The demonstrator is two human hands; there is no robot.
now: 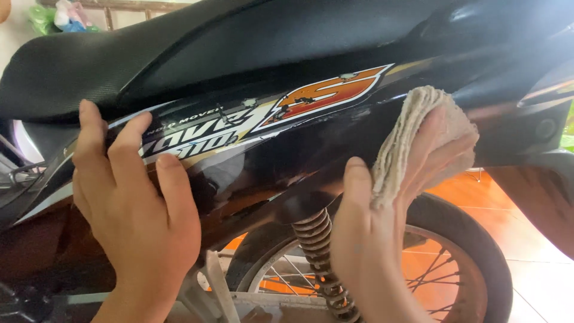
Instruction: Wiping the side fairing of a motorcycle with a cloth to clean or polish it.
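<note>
A black motorcycle side panel (281,149) with an orange and white decal fills the view, under a black seat (89,66). My left hand (134,209) lies flat on the panel's left part, fingers spread upward over the decal. My right hand (388,233) holds a folded beige cloth (412,131) and presses it against the glossy panel right of the decal.
Below the panel are the rear spoked wheel with its black tyre (478,251) and a coiled shock absorber spring (320,251). An orange tiled floor (526,239) shows at the right. The motorcycle's tail section (538,119) extends to the right edge.
</note>
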